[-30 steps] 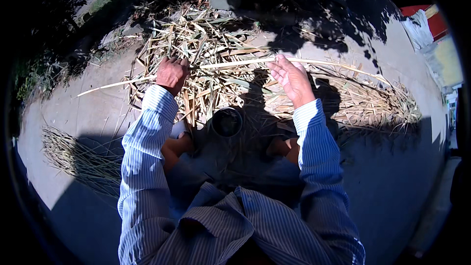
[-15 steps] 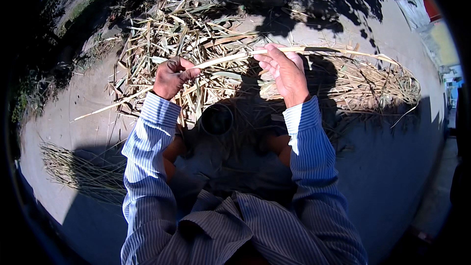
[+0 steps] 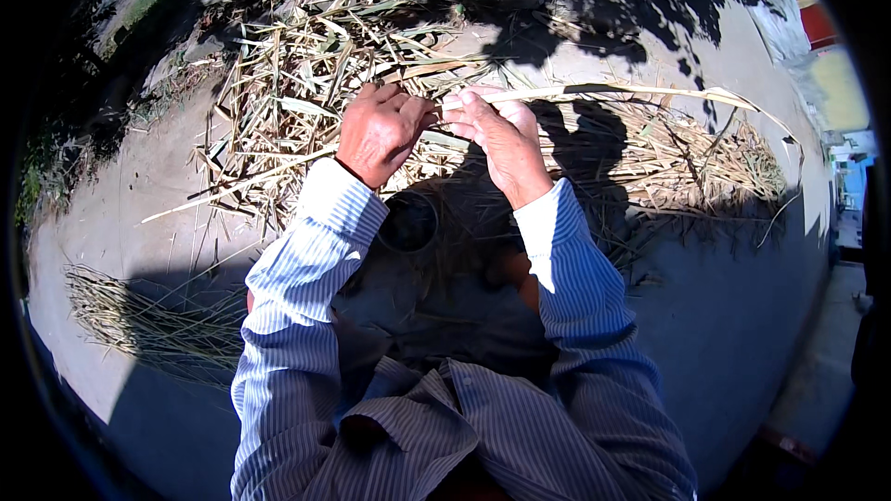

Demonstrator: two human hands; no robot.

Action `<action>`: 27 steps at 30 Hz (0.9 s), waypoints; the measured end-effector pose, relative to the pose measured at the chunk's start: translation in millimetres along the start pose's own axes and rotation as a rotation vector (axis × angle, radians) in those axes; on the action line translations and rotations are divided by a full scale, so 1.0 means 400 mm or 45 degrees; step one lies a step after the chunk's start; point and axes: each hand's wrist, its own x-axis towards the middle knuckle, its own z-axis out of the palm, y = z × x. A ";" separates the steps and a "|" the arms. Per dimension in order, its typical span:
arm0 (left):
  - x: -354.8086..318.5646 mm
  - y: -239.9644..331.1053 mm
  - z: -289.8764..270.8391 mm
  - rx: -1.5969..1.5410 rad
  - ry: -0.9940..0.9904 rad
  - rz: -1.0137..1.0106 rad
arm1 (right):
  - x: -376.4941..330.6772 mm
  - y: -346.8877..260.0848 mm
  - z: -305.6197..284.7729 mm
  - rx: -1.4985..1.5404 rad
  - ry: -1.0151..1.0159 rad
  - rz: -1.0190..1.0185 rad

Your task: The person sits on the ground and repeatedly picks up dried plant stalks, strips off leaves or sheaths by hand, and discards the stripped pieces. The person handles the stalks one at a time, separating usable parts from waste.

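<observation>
In the head view, a long pale dry stalk (image 3: 594, 91) is gripped at its near end by both hands, held above a heap of dry stalks and leaves (image 3: 306, 93) spread over the concrete ground (image 3: 111, 223). The left hand (image 3: 380, 130) is curled closed over the stalk's end, knuckles up, and the right hand (image 3: 501, 134) is closed on the stalk just beside it, fingertips pinched at the point where the two hands meet. From there the stalk is seen running out to the right in a gentle arc, its thin tip drooping towards the ground at the far right. A second, smaller bundle of thin strands (image 3: 139, 320) lies on the ground at the lower left, well apart from the heap. A round dark opening (image 3: 408, 221), perhaps a container, is seen below the wrists, between the striped sleeves (image 3: 306, 260); what it is cannot be told in the shadow.

The step in hand is judged to be the stripping or splitting of the stalk at its near end, with the hands set close together for a start. For the next move, a firm pinch by each hand and a steady pull apart along the stalk's length would be called for, so that the strip is not torn short.
</observation>
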 end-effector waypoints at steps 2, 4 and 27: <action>-0.009 -0.045 -0.003 -0.125 0.046 0.017 | 0.004 -0.022 -0.014 0.040 0.146 0.021; -0.048 -0.116 -0.013 -0.002 0.021 -0.082 | 0.018 -0.064 -0.091 0.094 0.412 -0.066; -0.032 -0.148 0.024 -1.319 -0.225 -0.727 | 0.007 -0.071 -0.116 0.160 0.295 -0.121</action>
